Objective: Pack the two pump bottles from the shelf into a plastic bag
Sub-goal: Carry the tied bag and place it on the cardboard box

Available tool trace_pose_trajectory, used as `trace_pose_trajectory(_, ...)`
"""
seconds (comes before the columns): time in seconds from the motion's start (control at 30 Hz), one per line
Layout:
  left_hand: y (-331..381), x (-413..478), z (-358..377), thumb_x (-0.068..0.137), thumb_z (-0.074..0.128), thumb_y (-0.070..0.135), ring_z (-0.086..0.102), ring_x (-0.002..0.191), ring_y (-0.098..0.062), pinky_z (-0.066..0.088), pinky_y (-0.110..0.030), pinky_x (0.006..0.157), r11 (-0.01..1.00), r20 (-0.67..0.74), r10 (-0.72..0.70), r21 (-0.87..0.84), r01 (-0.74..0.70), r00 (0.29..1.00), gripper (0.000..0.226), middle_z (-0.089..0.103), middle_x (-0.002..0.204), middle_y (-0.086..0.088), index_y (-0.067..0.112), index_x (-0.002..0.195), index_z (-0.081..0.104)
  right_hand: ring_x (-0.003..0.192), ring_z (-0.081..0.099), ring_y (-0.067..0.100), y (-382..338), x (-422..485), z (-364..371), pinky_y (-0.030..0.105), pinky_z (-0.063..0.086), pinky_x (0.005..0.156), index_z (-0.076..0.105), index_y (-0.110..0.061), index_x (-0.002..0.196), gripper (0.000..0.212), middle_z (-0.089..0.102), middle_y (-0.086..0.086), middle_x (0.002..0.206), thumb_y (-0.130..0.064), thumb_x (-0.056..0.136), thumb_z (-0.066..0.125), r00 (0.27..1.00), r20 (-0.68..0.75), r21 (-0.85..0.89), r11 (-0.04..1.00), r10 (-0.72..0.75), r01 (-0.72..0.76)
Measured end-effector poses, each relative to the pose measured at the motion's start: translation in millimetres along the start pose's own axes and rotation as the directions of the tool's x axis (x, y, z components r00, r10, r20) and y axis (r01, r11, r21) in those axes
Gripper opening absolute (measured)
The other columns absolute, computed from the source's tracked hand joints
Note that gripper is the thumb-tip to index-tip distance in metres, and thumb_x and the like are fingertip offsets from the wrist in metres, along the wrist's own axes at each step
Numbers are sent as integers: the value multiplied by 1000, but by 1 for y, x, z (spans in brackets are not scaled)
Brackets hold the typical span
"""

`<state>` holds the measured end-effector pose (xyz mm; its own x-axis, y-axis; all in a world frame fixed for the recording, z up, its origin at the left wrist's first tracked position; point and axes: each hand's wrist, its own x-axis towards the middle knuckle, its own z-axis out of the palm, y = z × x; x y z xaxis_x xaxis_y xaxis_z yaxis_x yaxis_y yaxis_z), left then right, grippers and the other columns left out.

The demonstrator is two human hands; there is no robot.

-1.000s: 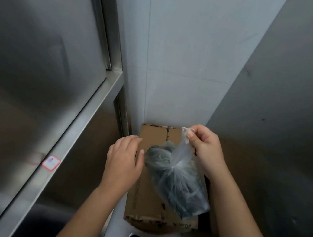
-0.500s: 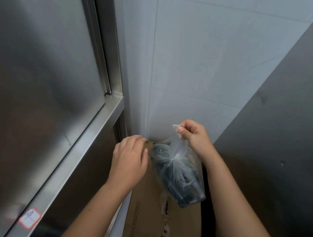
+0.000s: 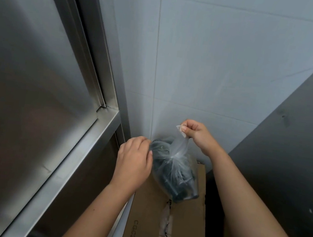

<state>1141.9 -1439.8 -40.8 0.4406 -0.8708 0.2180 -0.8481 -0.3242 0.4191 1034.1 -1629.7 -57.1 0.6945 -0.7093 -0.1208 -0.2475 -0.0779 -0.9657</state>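
Clear plastic, thin and crinkled, makes up the plastic bag (image 3: 174, 171), which hangs in the air with its top drawn into a twisted neck. Dark shapes fill its belly. I take them for the two pump bottles (image 3: 180, 186), though through the film no pump head or separate outline can be made out.

The right hand (image 3: 197, 135), at 1 o'clock from the bag, carries the load. Its fingers (image 3: 184, 129) are pressed together and pinch the very tip of the neck. The left hand (image 3: 135, 159) sits at 9 o'clock, and its curled fingers (image 3: 143, 140) lie against the bag's upper shoulder. Whether they nip the film or only touch it, I cannot tell.

At 6 o'clock lies a taped cardboard box (image 3: 149, 216). A steel cabinet (image 3: 37, 84) runs along 9 o'clock, a tiled wall (image 3: 199, 54) stands at 12 and a dark panel (image 3: 285, 154) at 3.

The packing looks done, and closing or setting down seems to remain. The risk lies in that pinch. Only a short tail of film is held, so the weight could drag it out between the fingertips and drop the bag onto the box. Thin film stretched at the neck may also tear, or a hard bottle edge may puncture it if the bag swings. If the left hand lets go while the neck is unknotted, the mouth could loosen and spill a bottle.
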Motion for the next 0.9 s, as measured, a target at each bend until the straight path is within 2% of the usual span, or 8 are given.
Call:
trace_pose_trajectory(0.1,2,6,8,87,52,15,53,111,-26,38,-41,96,1000,4,4,7,-4,1000,28,62,115,-10,7,113,59,50,41,-1,16,9,-5,11,32,52,47,-16,62,33,45,2,61,2,90,43,999,-34,-34,999,32,-33)
trace_pose_trajectory(0.23,7,9,18,87,51,15,53,112,-27,38,-42,95,1000,23,2,7,-3,1000,27,62,115,-10,6,112,59,58,42,13,48,12,-8,25,34,60,47,-18,58,35,48,1,58,1,88,49,995,-87,-139,988,55,-66)
trace_pose_trajectory(0.33,11,9,23,87,51,15,54,110,-27,39,-42,94,1000,36,12,10,-12,999,27,62,114,-10,6,111,59,67,47,20,74,9,-15,30,35,65,48,-22,54,37,51,-1,57,-3,85,54,975,-201,-204,969,99,-140)
trace_pose_trajectory(0.43,12,9,28,87,52,15,53,110,-27,39,-42,94,1000,46,15,15,-16,999,26,62,114,-10,6,111,59,69,48,21,91,0,-24,29,36,60,50,-23,56,35,52,-2,58,-4,85,56,922,-357,-127,970,151,-208)
trace_pose_trajectory(0.5,14,9,33,87,52,15,54,109,-27,39,-42,94,1000,48,14,15,-15,999,26,62,113,-10,6,110,59,69,48,21,95,-5,-28,29,36,59,53,-21,59,30,55,5,63,-6,84,58,887,-424,-73,970,182,-233)
trace_pose_trajectory(0.63,18,5,42,86,54,15,55,107,-28,40,-43,92,1000,59,11,-4,-11,998,24,63,111,-10,7,108,60,70,51,21,107,-18,-28,28,39,63,65,-7,76,8,59,12,74,-9,83,62,843,-461,-2,950,276,-312)
trace_pose_trajectory(0.73,19,0,46,86,54,15,54,108,-28,39,-42,93,1000,73,14,-9,-14,997,26,63,112,-10,7,110,59,64,50,18,118,-27,-23,27,40,64,61,-11,64,19,57,6,63,-8,82,62,806,-487,66,934,336,-350)
trace_pose_trajectory(0.9,17,-7,49,87,50,16,52,111,-26,37,-41,95,1000,96,12,0,-12,995,27,61,115,-8,8,113,58,74,54,21,121,-40,-16,28,41,70,62,-12,69,14,60,5,68,-12,82,62,790,-497,87,926,359,-366)
